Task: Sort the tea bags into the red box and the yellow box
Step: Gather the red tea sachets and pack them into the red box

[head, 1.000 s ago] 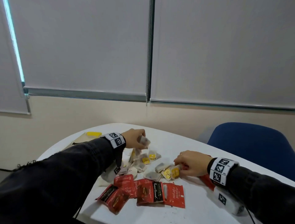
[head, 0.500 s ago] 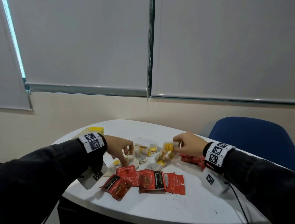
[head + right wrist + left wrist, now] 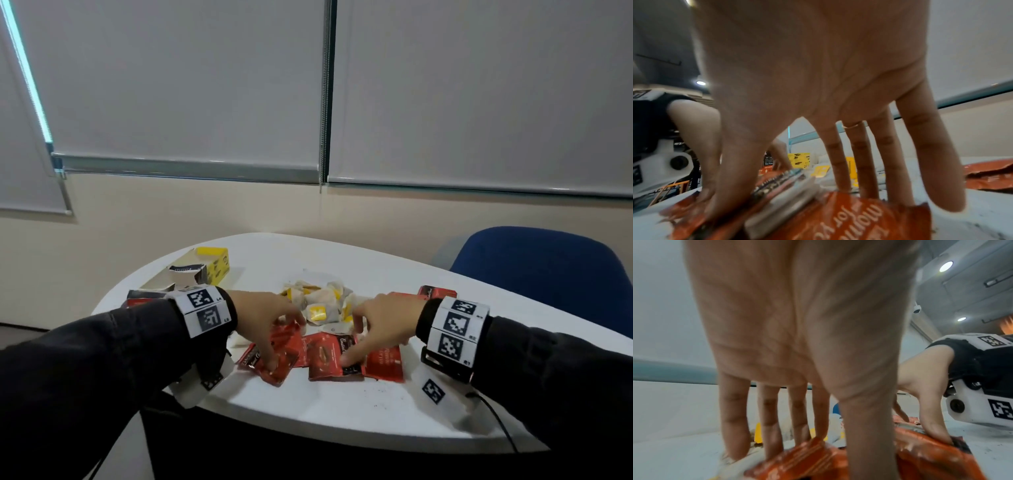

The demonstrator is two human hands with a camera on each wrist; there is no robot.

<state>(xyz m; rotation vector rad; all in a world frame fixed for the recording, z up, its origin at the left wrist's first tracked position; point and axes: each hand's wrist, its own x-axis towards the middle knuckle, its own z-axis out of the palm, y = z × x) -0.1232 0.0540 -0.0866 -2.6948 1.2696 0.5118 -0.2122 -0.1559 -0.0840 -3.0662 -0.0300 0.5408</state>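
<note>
Several red tea sachets (image 3: 322, 356) lie in a row near the table's front edge. Behind them sits a heap of white tea bags with yellow tags (image 3: 318, 303). My left hand (image 3: 277, 346) reaches down on the leftmost red sachet (image 3: 801, 464), pinching it between thumb and fingers. My right hand (image 3: 352, 342) spans a red sachet (image 3: 849, 219), thumb on its near side and fingers at its far edge. The open yellow box (image 3: 209, 267) stands at the back left. The red box (image 3: 140, 298) beside it is mostly hidden by my left wrist.
More red sachets (image 3: 436, 292) lie behind my right wrist. A blue chair (image 3: 548, 270) stands at the right of the white round table (image 3: 342, 411). A wall with closed blinds is behind the table.
Both hands have dropped from the white tea bag heap onto the red sachets at the front. The right hand no longer holds the yellow-tagged bag it lifted half a second ago.
</note>
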